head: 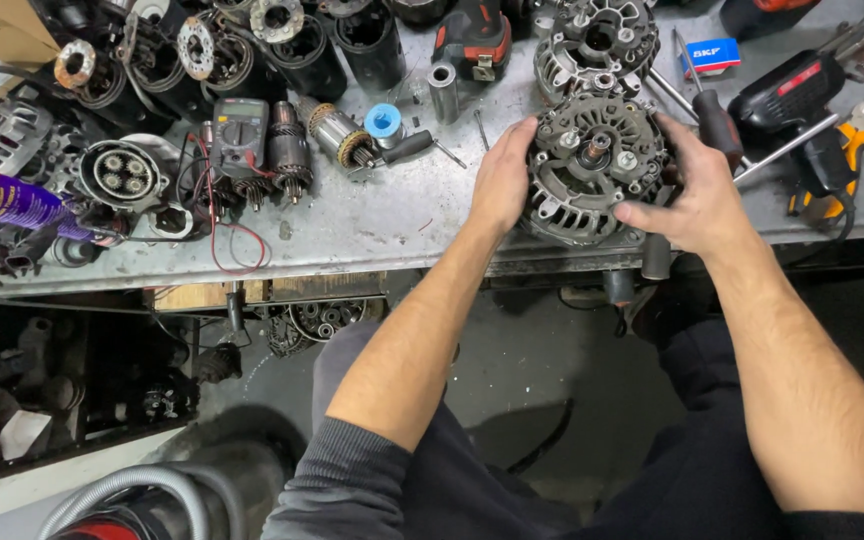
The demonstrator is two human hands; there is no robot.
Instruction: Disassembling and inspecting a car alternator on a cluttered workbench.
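Observation:
A round grey alternator rests near the front edge of the metal workbench, its ribbed housing and central shaft facing up. My left hand clasps its left side. My right hand wraps its right side, thumb across the lower rim. A second alternator lies just behind it.
A multimeter with red leads, starter armatures, a blue tape roll, a purple spray can and several motor housings crowd the bench's left. Screwdrivers, a soldering gun and orange pliers lie right. A hose sits on the floor.

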